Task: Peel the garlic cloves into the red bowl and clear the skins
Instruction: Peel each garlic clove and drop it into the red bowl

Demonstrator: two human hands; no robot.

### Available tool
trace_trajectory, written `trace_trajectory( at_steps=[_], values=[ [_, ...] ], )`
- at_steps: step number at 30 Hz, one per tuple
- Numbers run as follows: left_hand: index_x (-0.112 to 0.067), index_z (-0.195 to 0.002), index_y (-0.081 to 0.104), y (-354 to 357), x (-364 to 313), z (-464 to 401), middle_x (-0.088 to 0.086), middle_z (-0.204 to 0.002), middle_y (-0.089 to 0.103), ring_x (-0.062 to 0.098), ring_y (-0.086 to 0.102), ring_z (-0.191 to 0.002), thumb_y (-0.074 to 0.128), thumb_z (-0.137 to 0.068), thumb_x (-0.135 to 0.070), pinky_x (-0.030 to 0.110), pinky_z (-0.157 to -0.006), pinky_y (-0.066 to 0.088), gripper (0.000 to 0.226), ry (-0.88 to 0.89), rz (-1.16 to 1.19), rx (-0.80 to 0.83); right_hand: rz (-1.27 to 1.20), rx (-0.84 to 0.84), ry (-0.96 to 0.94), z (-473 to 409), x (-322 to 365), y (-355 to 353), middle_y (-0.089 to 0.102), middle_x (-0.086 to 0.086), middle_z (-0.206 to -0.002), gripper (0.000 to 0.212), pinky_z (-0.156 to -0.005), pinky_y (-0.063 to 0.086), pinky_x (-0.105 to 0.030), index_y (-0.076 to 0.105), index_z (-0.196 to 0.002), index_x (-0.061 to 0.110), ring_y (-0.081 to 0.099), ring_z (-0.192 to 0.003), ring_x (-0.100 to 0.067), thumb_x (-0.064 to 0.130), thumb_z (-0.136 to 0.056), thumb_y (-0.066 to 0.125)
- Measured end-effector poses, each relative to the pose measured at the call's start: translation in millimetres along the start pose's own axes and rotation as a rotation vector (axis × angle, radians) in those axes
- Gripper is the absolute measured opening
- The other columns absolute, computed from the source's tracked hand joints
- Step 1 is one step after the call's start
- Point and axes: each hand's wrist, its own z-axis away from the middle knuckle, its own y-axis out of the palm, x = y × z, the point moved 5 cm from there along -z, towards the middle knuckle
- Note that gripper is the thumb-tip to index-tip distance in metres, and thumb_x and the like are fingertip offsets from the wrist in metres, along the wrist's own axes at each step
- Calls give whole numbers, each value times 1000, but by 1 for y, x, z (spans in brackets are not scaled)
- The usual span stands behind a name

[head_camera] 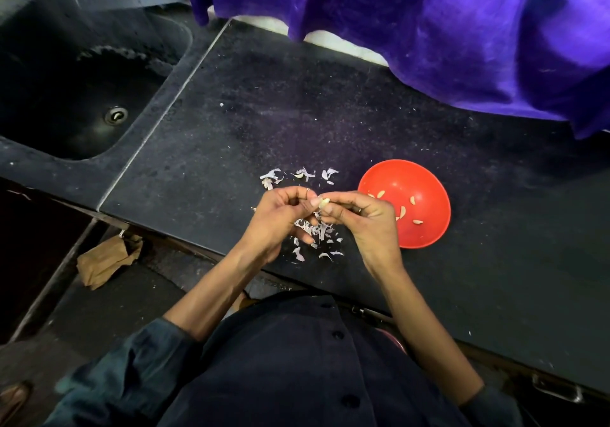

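A person in a dark buttoned shirt peels a small pale garlic clove (324, 203) over a dark speckled stone counter (330, 113), just left of a round red plastic bowl (429, 176). The clove sits pinched between the fingertips of both hands where they meet: the left hand (280, 218) curls its thumb and fingers onto the clove's left end, apparently working at the skin, while the right hand (366, 218) grips it from the bowl's side, its knuckles overlapping the bowl's left rim in this view.

The step in hand appears to be the peeling itself, with the task well under way but unfinished. Several peeled cloves (401, 210) already lie scattered in the bowl. Thin white papery skins (317, 232) litter the counter just left of the bowl, directly under the hands, and a second cluster of skins (298, 174) lies a little farther from the person, also left of the bowl. Whether an unpeeled clove hides among that far cluster cannot be told.

The next move likely calls for stripping the last skin free, then a short carry to the right to drop the clove into the bowl. The skins have not yet been cleared.

Well left of the bowl a dark sink basin with a metal drain (116, 116) is set into the counter. Beyond the bowl hangs a purple velvet cloth (429, 30).
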Motion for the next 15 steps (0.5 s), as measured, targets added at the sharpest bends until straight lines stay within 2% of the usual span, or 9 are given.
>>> trace_trajectory(
  at_steps=[4,8,11,15],
  values=[
    [-3,-84,62,1,-2,2,0,-69,61,6,58,-60,55,-95,-4,22,-38,47,13,45,-54,-27,72,-25,-65,2,2,0,71,-15,-93,14,-71,56,-28,76,-93,7,70,-81,-29,3,-80,74],
    [-4,-86,61,5,-5,4,2,-74,61,6,57,-60,54,-96,-6,23,-37,46,13,68,-82,-38,143,-53,-101,3,5,-2,71,-13,-93,16,-74,57,-39,75,-95,3,69,-82,-33,8,-80,75],
    [-6,-87,58,5,-5,5,3,-75,59,7,57,-62,55,-97,-7,25,-39,47,10,117,-174,-85,242,-64,-123,3,6,-4,70,-6,-89,14,-74,57,-49,76,-94,9,68,-76,-28,11,-80,76],
    [-10,-86,57,5,-6,7,3,-76,58,7,58,-65,57,-96,-8,29,-42,51,10,200,-306,-132,406,-64,-185,5,9,-4,69,4,-85,11,-73,55,-50,77,-90,18,67,-76,-19,13,-80,76]
  ],
)
